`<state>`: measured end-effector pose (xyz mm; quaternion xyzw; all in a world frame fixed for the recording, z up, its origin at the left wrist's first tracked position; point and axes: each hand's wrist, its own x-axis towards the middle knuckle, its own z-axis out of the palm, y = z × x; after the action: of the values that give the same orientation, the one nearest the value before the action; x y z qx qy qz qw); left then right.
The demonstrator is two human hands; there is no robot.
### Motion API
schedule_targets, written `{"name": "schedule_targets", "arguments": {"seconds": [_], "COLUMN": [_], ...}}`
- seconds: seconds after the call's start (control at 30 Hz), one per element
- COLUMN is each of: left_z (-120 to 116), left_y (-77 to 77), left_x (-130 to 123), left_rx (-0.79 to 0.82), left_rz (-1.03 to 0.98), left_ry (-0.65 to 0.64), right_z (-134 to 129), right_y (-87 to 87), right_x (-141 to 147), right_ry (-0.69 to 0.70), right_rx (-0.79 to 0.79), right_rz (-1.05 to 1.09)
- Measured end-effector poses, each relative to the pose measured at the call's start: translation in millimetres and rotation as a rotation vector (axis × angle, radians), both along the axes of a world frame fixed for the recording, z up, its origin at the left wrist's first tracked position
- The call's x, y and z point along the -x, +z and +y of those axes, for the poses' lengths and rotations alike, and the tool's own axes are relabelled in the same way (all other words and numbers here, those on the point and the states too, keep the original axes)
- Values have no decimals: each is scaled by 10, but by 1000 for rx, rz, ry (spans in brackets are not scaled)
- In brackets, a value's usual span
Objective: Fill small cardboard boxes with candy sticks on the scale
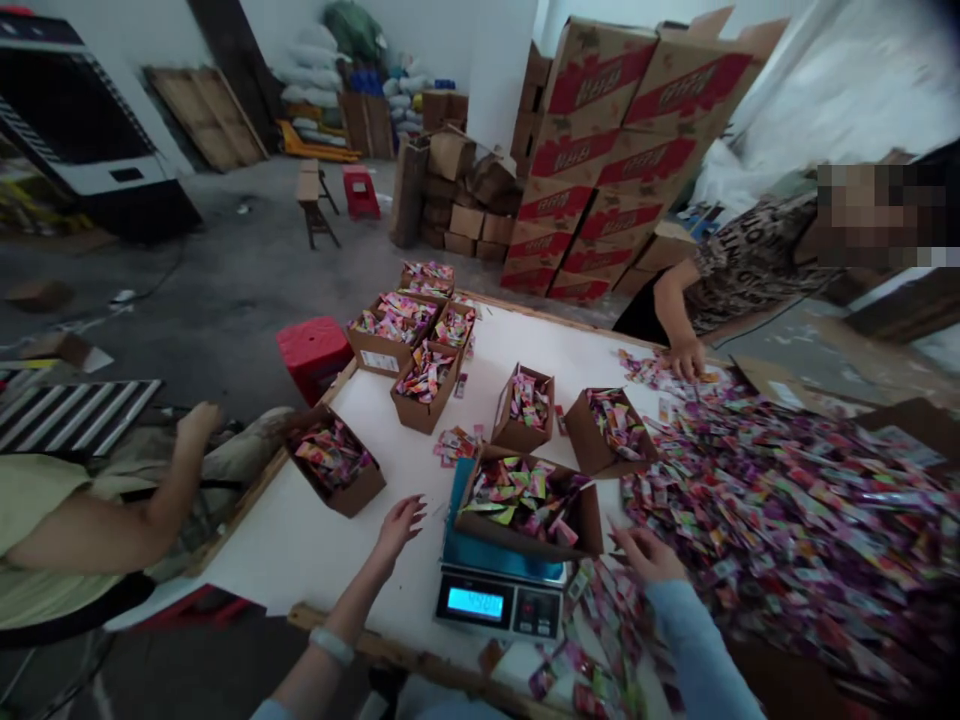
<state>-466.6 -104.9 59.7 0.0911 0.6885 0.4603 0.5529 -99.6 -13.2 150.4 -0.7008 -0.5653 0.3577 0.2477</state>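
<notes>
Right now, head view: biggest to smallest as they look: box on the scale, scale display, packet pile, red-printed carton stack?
1. Packet pile
2. Red-printed carton stack
3. Box on the scale
4. Scale display
The stack is farther away.

— Bright or dim around the scale (499, 600)?
— Dim, cool, fairly even. Looks pale on the tabletop (300, 545) left of the scale, sinks into shadow below the near edge in front of it.
— Any glare?
— Glows cyan on the scale's display (475, 603), glints faintly off the packets (810, 510) to its right.
— And sharpness?
— Soft throughout, with smeared digits. Tilts and stretches at the cooler (82, 120), far behind-left of the scale.
</notes>
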Motion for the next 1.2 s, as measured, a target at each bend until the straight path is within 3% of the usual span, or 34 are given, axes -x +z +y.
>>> {"name": "schedule_targets", "arguments": {"seconds": [0.17,0.33,0.4,0.6,0.77,0.93,1.03,1.13,1.2], "left_z": [-292,-386,-432,-550,-604,-568,-502,-493,-532], "left_y": [-40,20,63,108,112,160,182,174,155], "left_x": [320,387,301,-150,-385,-536,-642,-749,-810], "left_rx": [53,59,16,-8,13,-7,-65,-84,-73], "left_rz": [30,91,76,16,17,45,49,50,53], "left_ry": [-35,32,72,168,243,281,296,300,306], "right_z": [11,131,200,420,549,518,502,499,492], "right_y": [179,382,441,456,457,371,277,272,309], "right_x": [-225,-36,106,474,654,876,910,891,917], "right_ry": [-92,-10,114,777,948,1162,1156,973,919], "right_rx": [-135,-342,-356,-336,-346,-199,-204,-258,-296], "right_rz": [-98,-127,-87,-180,-291,-502,-459,-412,-498]}}
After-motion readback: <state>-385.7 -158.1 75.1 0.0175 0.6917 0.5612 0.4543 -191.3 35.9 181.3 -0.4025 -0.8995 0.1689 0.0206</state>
